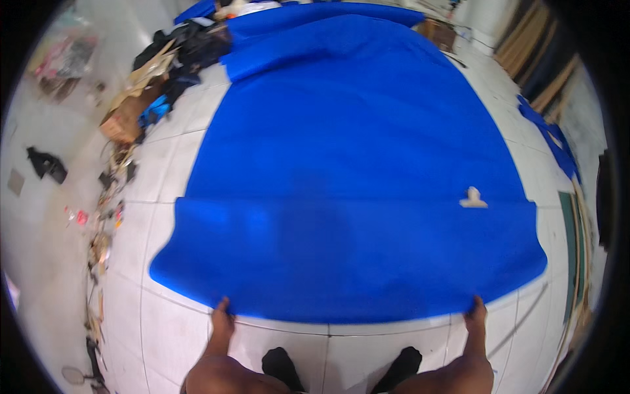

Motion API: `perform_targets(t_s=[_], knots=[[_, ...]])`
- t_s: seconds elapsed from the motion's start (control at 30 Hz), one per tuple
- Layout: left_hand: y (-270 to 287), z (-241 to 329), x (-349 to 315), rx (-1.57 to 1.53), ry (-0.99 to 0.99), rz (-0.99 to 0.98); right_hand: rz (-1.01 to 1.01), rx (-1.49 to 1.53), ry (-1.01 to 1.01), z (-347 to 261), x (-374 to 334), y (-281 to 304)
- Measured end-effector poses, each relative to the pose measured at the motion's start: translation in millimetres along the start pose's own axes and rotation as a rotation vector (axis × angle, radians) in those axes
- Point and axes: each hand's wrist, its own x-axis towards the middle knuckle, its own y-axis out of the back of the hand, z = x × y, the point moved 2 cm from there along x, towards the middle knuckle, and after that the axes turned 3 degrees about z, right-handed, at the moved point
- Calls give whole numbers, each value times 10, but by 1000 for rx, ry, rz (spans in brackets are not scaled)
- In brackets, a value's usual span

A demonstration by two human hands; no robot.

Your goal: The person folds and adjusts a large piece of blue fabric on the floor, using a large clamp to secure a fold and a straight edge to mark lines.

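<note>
A large sheet of bright blue cloth (348, 125) is spread over the tiled floor in front of me. Its near part (367, 262) is a folded-back or overlapping layer, with a straight edge running across the sheet. My left hand (224, 313) pinches the near edge toward the left, thumb on top. Toward the right, my right hand (476, 312) grips the same edge in a like way. Between the hands the edge hangs in a shallow curve. A small pale clip-shaped object (474, 197) lies on the cloth by the straight edge, at the right.
My dark-covered feet (282, 368) stand behind the near edge. Dark cloth scraps (190, 49) and a cardboard box (125, 121) are heaped along the left wall. Long rolls or boards (525, 36) lean at the far right, near a blue scrap (551, 138) and a green strip (569, 243).
</note>
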Motion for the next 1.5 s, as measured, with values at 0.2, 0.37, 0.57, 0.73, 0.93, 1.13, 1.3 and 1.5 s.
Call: perform_targets(t_s=[0.2,0.37,0.57,0.73,0.93,1.13,1.3,1.5], knots=[[774,947,386,-163,-129,45,266,-100,-183,1050,-49,-620],[1365,1638,829,-223,-274,72,301,-838,-182,523,-166,-1016],[1737,2150,1503,-151,-337,87,-100,-1764,1095,-507,327,-2012],[2050,2489,1320,40,-424,390,-748,-1653,1203,-423,-824,-4618],[2000,2657,1453,327,-256,129,-493,-1779,1351,179,-182,-5462],[1915,2723,1344,371,-177,142,-720,-1525,1229,176,624,-5378],[2267,2701,1201,444,-114,174,-924,-1642,938,259,449,-5566],[2442,2450,1025,431,-134,249,-1105,-1723,1051,183,431,-5469]])
